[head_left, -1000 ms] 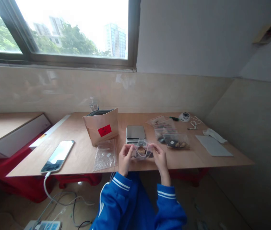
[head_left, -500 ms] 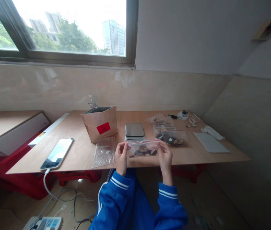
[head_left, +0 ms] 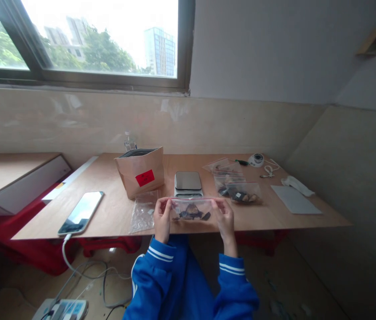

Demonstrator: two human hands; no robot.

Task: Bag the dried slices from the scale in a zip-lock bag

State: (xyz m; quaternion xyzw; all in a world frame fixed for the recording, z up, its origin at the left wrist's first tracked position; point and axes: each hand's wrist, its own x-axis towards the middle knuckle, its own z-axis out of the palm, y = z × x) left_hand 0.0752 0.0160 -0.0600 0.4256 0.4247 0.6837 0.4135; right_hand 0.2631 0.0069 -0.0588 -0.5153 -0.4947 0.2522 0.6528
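A small clear zip bag [head_left: 191, 210] with dark pieces inside is stretched flat between both hands, above the table's front edge. My left hand [head_left: 161, 218] pinches its left end at the red zip strip. My right hand [head_left: 224, 218] pinches the right end. Both sleeves are blue with white stripes. Just behind the bag stands a small digital scale [head_left: 188, 183] with a bare metal plate.
On the wooden table [head_left: 114, 213]: a brown paper pouch [head_left: 140, 172] with a red label, an empty clear bag [head_left: 144, 211], a phone [head_left: 81, 212] on a cable, several filled zip bags [head_left: 237, 189], a white sheet [head_left: 294, 200], a small round device [head_left: 256, 160]. Cables lie on the floor.
The bag's mouth, held open and bowed a second ago, is now pulled straight and flat between my hands. My left hand has shifted slightly left along the strip.
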